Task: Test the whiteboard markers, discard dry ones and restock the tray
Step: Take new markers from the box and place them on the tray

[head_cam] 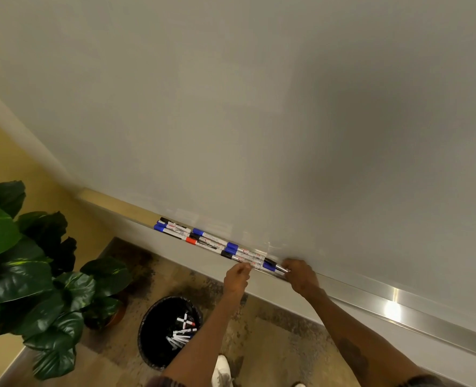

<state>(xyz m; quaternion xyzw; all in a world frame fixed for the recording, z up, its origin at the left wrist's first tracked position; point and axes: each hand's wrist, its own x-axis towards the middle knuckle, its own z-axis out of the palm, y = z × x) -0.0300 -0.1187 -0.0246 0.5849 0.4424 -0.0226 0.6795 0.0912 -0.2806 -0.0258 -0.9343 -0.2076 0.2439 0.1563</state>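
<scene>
The two bare forearms are lying nearest the lens, rising from the bottom edge toward the whiteboard tray, with a white shoe showing on the floor between them.

At the far left, a large-leafed green plant is standing in front of a yellow wall. To its right, a round black bin is sitting on the mottled floor below the tray; a heap of discarded markers is lying inside it, white barrels with dark and red ends, crossed over one another.

Above the bin, the markers are lying end to end and side by side along the metal tray at the foot of the whiteboard. Blue and black caps are showing at the left end, a red cap is showing in the front row, and more blue and black caps are following toward the hands.

The left hand is reaching up to the tray's front edge, its fingers curled together and pinched at the end of a white-barrelled marker in the front row; whether they are actually gripping it is too small to tell. Just beside it to the right, the right hand is resting over the tray with its fingers bent down and closed around the barrel of a blue-capped marker lying against the board. The board's surface is looking blank, and a bright glare is sitting on the tray further right.
</scene>
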